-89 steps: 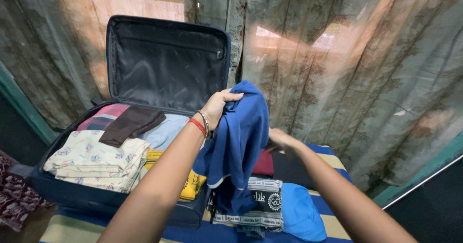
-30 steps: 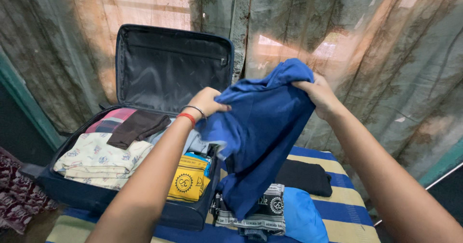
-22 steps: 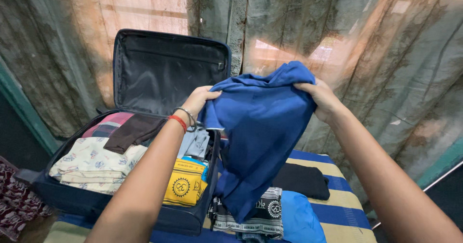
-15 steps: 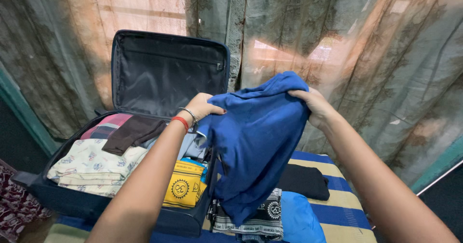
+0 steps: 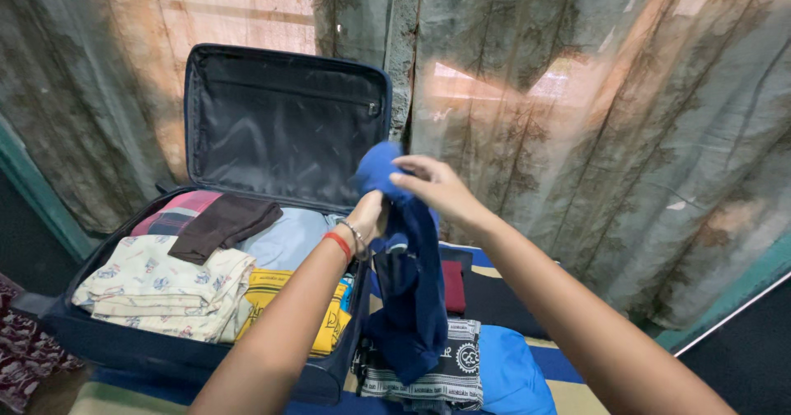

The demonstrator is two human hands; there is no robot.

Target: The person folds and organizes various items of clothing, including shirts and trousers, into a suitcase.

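Both hands hold a blue shirt [image 5: 409, 291] up. The left hand [image 5: 368, 215] grips it lower; the right hand [image 5: 432, 186] pinches its top, right of the open suitcase [image 5: 284, 122].

Suitcase [image 5: 189, 357]: lying open on the bed [image 5: 568, 382], left of the hanging garment [image 5: 409, 300].
Folded clothes [image 5: 165, 287]: lying inside the suitcase.
Clothes pile [image 5: 449, 357]: lying right of the suitcase, under the garment.
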